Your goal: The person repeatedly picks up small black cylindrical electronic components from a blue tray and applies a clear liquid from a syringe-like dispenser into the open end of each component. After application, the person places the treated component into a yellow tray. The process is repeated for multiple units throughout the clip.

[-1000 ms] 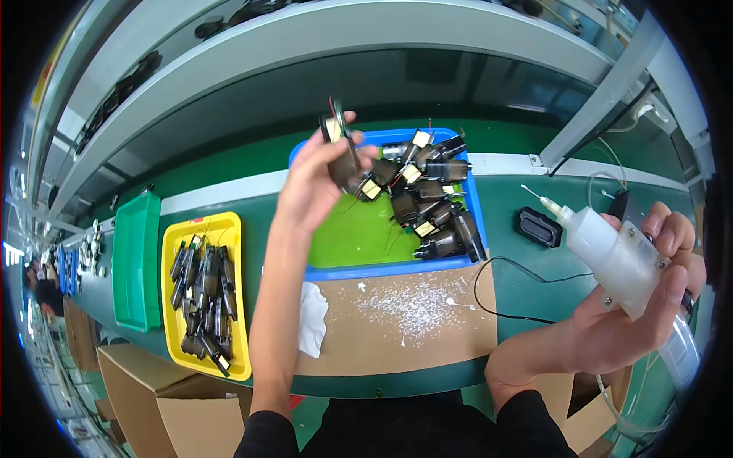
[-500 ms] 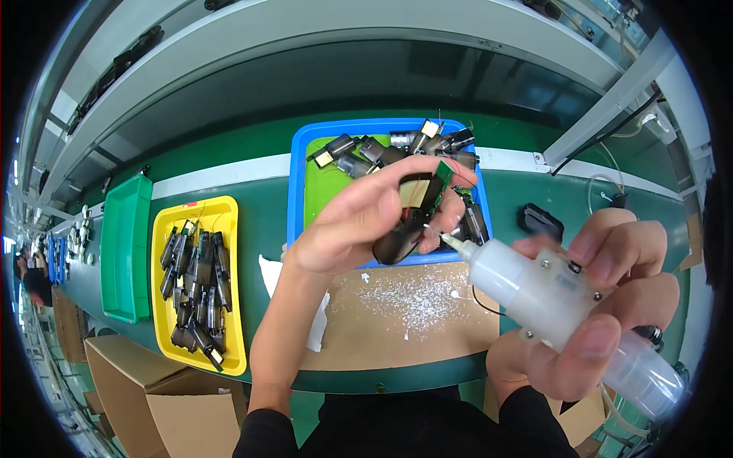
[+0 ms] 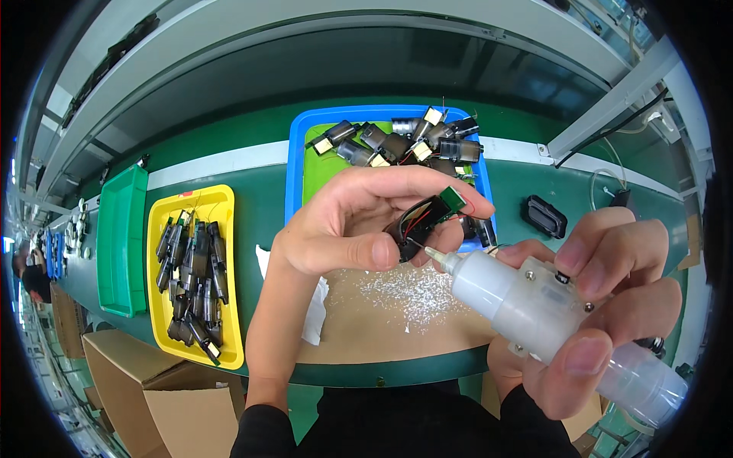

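Cradled in the fingers of my left hand [image 3: 328,233] is a dark translucent device housing [image 3: 409,233], tilted, with thin red wires and a small green circuit board [image 3: 453,200] at its upper end. My right hand [image 3: 611,305] is wrapped around a whitish translucent dispenser [image 3: 489,288] with a clear rear section and a thin pointed nozzle [image 3: 435,255]. The nozzle tip is close to the lower part of the housing; whether they touch I cannot tell. Behind my left hand, a blue tray [image 3: 294,172] with a green bottom holds several similar dark housings.
Left of my forearm, a yellow tray [image 3: 237,290] holds several dark parts beside a green tray [image 3: 122,244]. White specks cover part of a brown board [image 3: 374,343], near white paper [image 3: 314,313]. A black case [image 3: 544,217] lies right; a cardboard box [image 3: 195,420] stands lower left.
My left hand has turned the housing, so its pale patch no longer shows and the red wires do. The dispenser has shifted slightly left and down, its nozzle staying near the housing.
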Available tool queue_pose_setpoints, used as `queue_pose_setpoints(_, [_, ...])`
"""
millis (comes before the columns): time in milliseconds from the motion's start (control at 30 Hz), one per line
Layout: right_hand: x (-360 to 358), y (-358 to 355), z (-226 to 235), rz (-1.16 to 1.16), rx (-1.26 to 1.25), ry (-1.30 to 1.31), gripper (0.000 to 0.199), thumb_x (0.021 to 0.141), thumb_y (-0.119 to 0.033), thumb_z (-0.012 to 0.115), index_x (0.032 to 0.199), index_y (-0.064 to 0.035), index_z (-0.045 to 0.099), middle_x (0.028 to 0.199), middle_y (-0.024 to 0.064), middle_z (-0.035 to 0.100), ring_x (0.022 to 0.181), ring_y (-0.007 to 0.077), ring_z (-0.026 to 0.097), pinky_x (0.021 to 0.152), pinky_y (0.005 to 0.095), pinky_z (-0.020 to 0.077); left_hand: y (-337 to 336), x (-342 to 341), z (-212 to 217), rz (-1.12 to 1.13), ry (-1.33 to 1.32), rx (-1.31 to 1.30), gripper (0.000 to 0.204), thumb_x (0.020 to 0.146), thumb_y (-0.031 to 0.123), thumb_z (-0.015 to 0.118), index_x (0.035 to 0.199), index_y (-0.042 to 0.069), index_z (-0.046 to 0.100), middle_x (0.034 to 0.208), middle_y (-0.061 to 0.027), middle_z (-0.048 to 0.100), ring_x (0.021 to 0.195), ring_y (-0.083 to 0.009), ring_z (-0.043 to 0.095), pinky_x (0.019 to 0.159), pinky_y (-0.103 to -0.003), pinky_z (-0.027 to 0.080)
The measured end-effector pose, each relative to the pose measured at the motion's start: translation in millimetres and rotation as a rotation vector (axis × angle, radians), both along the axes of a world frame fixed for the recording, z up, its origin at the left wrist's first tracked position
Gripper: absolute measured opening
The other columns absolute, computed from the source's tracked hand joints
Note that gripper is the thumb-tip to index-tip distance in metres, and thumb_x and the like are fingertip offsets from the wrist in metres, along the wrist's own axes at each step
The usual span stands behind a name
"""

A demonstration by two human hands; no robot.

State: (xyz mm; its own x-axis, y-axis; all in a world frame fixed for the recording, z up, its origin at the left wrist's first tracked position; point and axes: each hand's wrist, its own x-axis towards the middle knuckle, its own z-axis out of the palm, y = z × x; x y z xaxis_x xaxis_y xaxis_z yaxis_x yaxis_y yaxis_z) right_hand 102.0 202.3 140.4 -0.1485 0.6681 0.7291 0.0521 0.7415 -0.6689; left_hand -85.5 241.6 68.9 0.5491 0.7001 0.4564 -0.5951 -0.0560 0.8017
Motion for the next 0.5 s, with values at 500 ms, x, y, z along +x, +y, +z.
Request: queue_pose_setpoints(500, [-5,6,-9,0.106,0.042,0.091,0.027,0.081,-0.029,0.059,0.079,-0.0124,0.038,0.088,0.0077,0.037,0.08,0.0156,0.043,0.061,0.0302,0.058,-15,6,16,0.164,0.033,-0.206,0.082,0.062,0.049,0.076,0.105,-0.017,0.052,0.079,-0.0128,0.059,0.066,-0.0132,0.055,0.059,-0.023,0.042])
